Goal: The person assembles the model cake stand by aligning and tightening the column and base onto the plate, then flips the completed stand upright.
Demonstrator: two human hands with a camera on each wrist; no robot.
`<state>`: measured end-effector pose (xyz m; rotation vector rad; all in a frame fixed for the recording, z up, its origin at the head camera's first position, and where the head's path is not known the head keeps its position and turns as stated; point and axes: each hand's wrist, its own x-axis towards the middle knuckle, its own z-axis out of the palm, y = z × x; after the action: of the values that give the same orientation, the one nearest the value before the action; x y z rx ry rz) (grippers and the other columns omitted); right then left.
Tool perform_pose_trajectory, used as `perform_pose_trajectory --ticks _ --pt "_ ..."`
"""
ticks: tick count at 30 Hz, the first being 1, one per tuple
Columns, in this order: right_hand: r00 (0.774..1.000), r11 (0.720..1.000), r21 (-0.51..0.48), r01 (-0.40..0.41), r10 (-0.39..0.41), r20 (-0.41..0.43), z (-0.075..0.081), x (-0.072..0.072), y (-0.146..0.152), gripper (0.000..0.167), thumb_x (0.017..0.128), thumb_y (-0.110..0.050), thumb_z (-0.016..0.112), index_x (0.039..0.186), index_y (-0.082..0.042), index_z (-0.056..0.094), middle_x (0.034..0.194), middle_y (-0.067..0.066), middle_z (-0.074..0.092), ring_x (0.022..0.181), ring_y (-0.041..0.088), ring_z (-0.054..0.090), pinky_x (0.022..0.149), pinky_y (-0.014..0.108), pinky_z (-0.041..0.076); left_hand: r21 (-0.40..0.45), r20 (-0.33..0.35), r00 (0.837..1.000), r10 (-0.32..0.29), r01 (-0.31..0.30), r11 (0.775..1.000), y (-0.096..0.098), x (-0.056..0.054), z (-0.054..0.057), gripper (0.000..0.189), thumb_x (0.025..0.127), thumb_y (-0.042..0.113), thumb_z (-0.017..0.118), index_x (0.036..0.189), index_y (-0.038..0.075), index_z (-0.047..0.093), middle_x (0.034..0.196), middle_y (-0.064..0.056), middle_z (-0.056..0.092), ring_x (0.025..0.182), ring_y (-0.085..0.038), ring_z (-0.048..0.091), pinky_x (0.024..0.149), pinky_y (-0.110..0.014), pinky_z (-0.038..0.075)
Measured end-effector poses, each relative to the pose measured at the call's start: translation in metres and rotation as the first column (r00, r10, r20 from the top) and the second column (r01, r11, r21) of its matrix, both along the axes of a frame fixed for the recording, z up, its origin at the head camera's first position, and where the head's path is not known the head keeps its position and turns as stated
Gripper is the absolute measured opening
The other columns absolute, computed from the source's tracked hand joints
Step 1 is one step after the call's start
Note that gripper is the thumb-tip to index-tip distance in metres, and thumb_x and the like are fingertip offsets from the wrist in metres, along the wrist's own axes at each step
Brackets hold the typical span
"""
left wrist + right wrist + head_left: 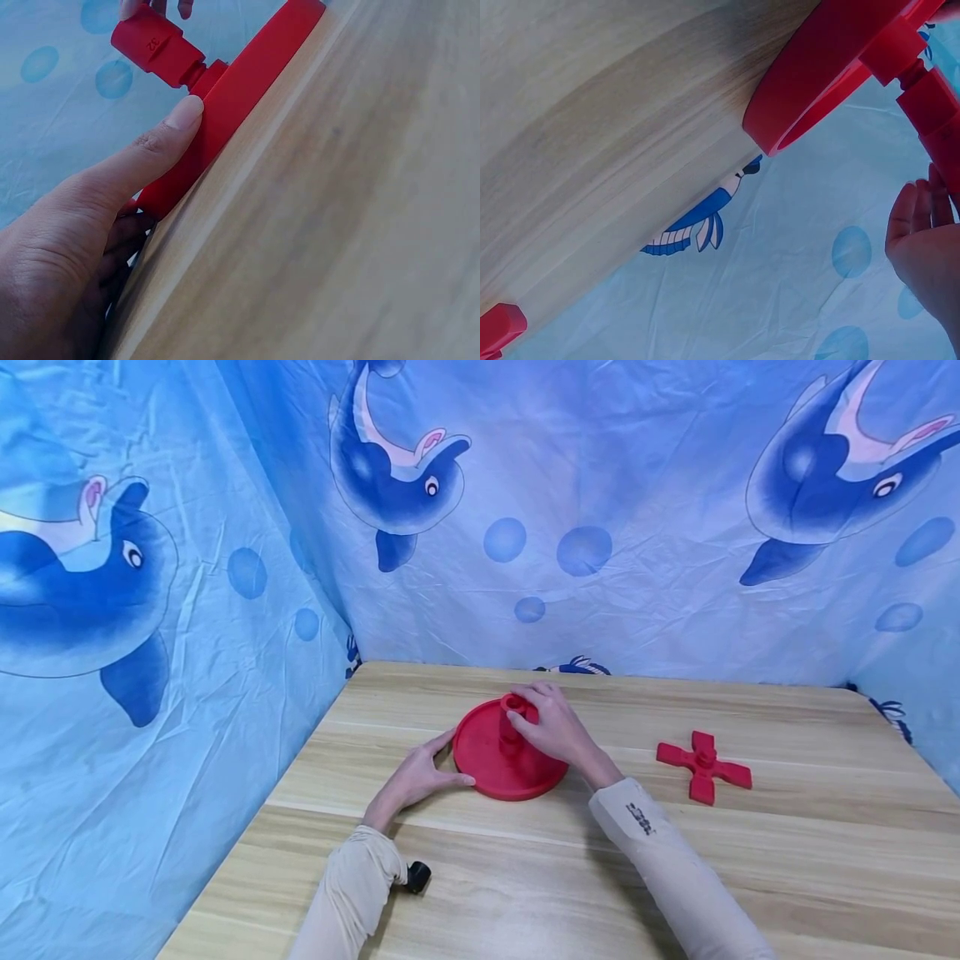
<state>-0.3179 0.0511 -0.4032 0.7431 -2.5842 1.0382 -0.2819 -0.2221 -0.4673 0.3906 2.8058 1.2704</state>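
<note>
Head view: just below frame centre, I see the right grip [557,724] wrapped round the upper part of a red post [509,733] standing on a red tray [480,764]. Left grip [422,775], thumb and fingers parted, holds the tray's left rim; a red four-armed piece [703,767] lies apart, right of both, on the bench [525,877].

Showing wood-grain tabletop [517,893] at 6 o'clock; displaying blue dolphin-print fabric walls [645,627] at 9, 12, 3 o'clock.
</note>
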Motion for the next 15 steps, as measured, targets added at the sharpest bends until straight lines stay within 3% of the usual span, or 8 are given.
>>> perform_pose_trajectory --ticks 5,15 --pt "0.999 0.999 0.004 0.037 -0.037 0.019 0.0022 0.0014 0.0005 0.056 0.093 -0.031 0.079 0.141 -0.008 0.062 0.130 0.012 0.060 0.124 0.030 0.052 0.088 0.047 0.060 0.002 0.008 1.000 0.001 -0.001 1.000 0.0008 0.0001 0.0003 0.105 0.076 0.055 0.090 0.162 0.023 0.038 0.161 -0.005 0.042 0.148 -0.030 0.036 0.117 -0.054 0.036" --pt "0.998 0.998 0.028 0.052 -0.052 0.026 0.0059 0.0017 0.0004 0.051 0.092 -0.031 0.079 0.135 -0.008 0.066 0.128 0.011 0.061 0.122 0.029 0.052 0.088 0.048 0.059 0.002 0.008 1.000 0.004 -0.004 1.000 0.0008 0.0000 -0.0001 0.106 0.075 0.055 0.090 0.162 0.023 0.038 0.161 -0.005 0.043 0.148 -0.030 0.036 0.117 -0.054 0.035"
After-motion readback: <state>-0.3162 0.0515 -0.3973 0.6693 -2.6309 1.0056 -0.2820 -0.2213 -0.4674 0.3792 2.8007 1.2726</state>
